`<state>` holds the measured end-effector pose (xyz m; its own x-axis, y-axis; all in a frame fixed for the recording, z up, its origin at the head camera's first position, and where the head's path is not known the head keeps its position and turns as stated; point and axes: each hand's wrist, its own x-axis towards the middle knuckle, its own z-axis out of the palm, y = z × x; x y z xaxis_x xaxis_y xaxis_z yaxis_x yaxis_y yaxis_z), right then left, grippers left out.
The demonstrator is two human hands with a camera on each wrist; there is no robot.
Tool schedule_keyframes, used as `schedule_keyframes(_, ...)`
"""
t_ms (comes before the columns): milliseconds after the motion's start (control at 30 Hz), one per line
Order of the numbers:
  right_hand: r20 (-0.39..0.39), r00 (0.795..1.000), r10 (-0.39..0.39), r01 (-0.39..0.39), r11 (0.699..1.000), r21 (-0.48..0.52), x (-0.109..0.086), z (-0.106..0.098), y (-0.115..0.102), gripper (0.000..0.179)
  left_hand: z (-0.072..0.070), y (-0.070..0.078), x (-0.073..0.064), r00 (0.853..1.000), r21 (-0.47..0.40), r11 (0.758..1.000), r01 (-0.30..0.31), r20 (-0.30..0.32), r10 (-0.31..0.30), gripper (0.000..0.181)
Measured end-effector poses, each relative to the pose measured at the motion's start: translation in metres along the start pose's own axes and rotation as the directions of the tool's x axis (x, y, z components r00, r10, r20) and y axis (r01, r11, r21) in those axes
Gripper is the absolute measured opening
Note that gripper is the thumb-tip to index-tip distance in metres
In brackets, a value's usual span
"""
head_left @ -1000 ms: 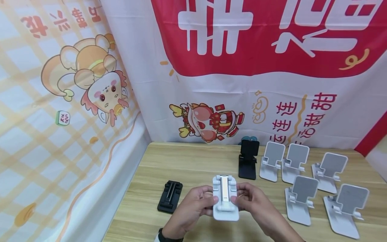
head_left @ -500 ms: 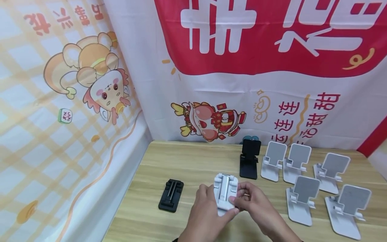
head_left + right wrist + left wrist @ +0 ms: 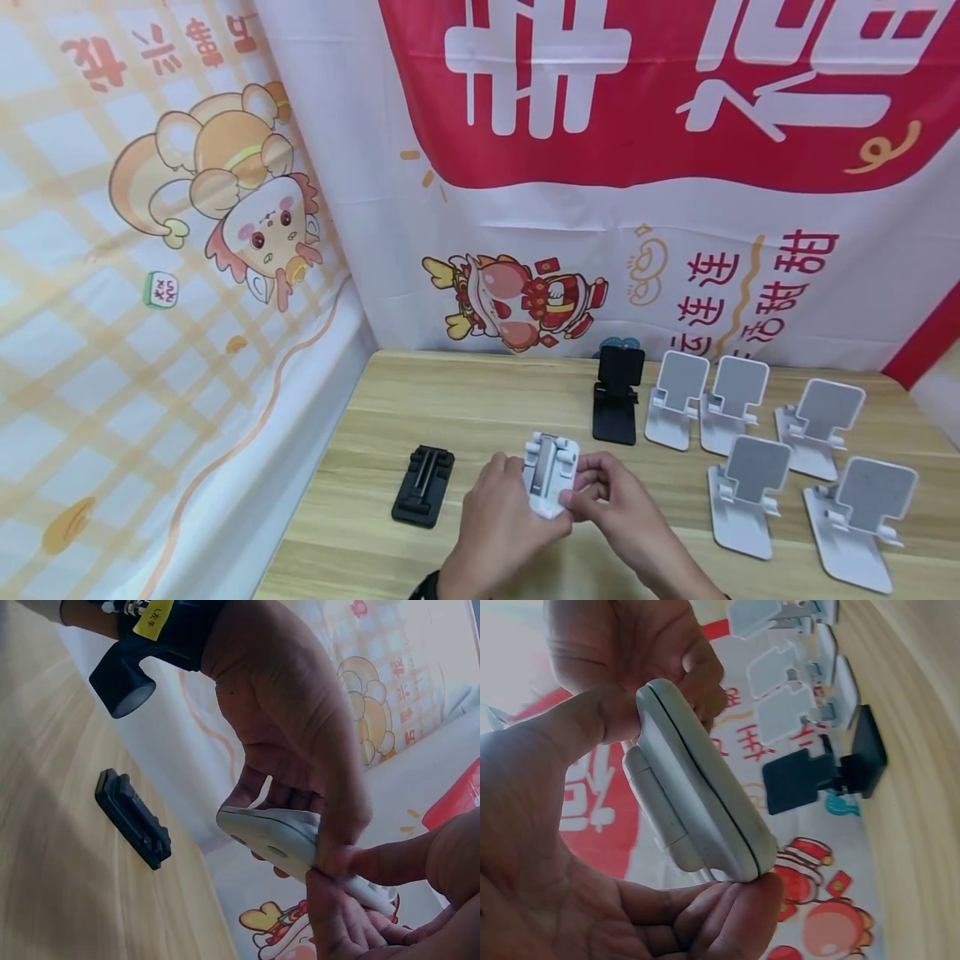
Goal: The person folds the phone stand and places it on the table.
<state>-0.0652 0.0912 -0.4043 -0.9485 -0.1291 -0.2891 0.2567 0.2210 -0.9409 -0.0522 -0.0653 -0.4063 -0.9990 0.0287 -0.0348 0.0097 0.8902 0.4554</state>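
Both hands hold a folded white phone stand above the table, its hinged side turned up in the head view. My left hand spans it from the left, thumb at its near end and fingers at the far end. On its right edge, my right hand pinches it with thumb and fingers. The left wrist view shows the stand edge-on, a thin dark seam along its side. In the right wrist view its flat underside shows, partly covered by fingers.
A folded black phone stand lies left of the hands. An unfolded black stand stands at the back, with several unfolded white stands to its right. Printed cloth hangs behind the wooden table.
My left hand has shifted from the stand's left edge to a grip across its two ends. The stand has turned and moved slightly left. My right hand keeps its pinch on the right edge.
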Motion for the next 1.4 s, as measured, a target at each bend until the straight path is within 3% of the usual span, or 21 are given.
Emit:
schedule_keyframes(167,-0.061,0.996,-0.059,0.049,0.985,-0.163,0.002,-0.01,0.001,0.045,0.012,-0.028,0.01,0.994,0.042,0.999,-0.032,-0.099,0.036,0.073)
schedule_keyframes(267,-0.103,0.986,-0.127,0.09,0.948,-0.306,0.003,-0.028,0.001,0.049,0.02,-0.05,0.019,0.992,0.06,0.998,0.003,-0.127,0.004,0.069)
schedule_keyframes(300,-0.113,0.978,-0.177,0.125,0.923,-0.364,0.004,-0.037,0.002,0.049,0.023,-0.056,0.022,0.991,0.062,0.998,0.024,-0.132,-0.016,0.068)
schedule_keyframes(333,-0.126,0.963,-0.238,0.161,0.885,-0.437,0.004,-0.047,0.004,0.05,0.026,-0.063,0.025,0.99,0.065,0.997,0.044,-0.135,-0.035,0.068)
schedule_keyframes(400,-0.149,0.912,-0.383,0.224,0.767,-0.602,0.006,-0.069,0.007,0.05,0.031,-0.074,0.031,0.987,0.065,0.994,0.083,-0.143,-0.073,0.066)
schedule_keyframes(500,-0.181,0.813,-0.553,0.197,0.555,-0.808,0.008,-0.107,0.014,0.047,0.039,-0.087,0.036,0.982,0.081,0.988,0.128,-0.151,-0.115,0.066)
schedule_keyframes(533,-0.194,0.782,-0.592,0.173,0.506,-0.845,0.009,-0.118,0.017,0.045,0.041,-0.091,0.037,0.981,0.086,0.987,0.136,-0.153,-0.121,0.066)
schedule_keyframes(567,-0.203,0.759,-0.619,0.155,0.474,-0.867,0.01,-0.129,0.019,0.043,0.043,-0.094,0.038,0.98,0.092,0.986,0.142,-0.154,-0.127,0.065)
schedule_keyframes(633,-0.219,0.747,-0.628,0.112,0.443,-0.89,0.011,-0.146,0.026,0.04,0.045,-0.1,0.039,0.979,0.104,0.984,0.146,-0.157,-0.129,0.064)
schedule_keyframes(700,-0.217,0.726,-0.652,0.105,0.417,-0.903,0.013,-0.159,0.033,0.037,0.047,-0.104,0.04,0.98,0.102,0.985,0.142,-0.155,-0.126,0.062)
schedule_keyframes(833,-0.204,0.722,-0.661,0.091,0.383,-0.919,0.015,-0.175,0.048,0.033,0.049,-0.11,0.041,0.981,0.093,0.986,0.135,-0.155,-0.12,0.057)
schedule_keyframes(1067,-0.228,0.751,-0.619,0.058,0.406,-0.912,0.016,-0.186,0.063,0.035,0.053,-0.114,0.043,0.984,0.09,0.986,0.138,-0.129,-0.126,0.057)
schedule_keyframes(1167,-0.214,0.75,-0.626,0.089,0.416,-0.905,0.017,-0.186,0.062,0.037,0.053,-0.115,0.045,0.986,0.084,0.986,0.142,-0.102,-0.133,0.056)
schedule_keyframes(1233,-0.197,0.739,-0.644,0.123,0.417,-0.901,0.019,-0.186,0.061,0.038,0.052,-0.114,0.046,0.987,0.075,0.986,0.146,-0.085,-0.14,0.055)
schedule_keyframes(1400,-0.17,0.753,-0.636,0.15,0.417,-0.897,0.023,-0.187,0.059,0.034,0.052,-0.112,0.045,0.987,0.072,0.985,0.154,-0.063,-0.149,0.056)
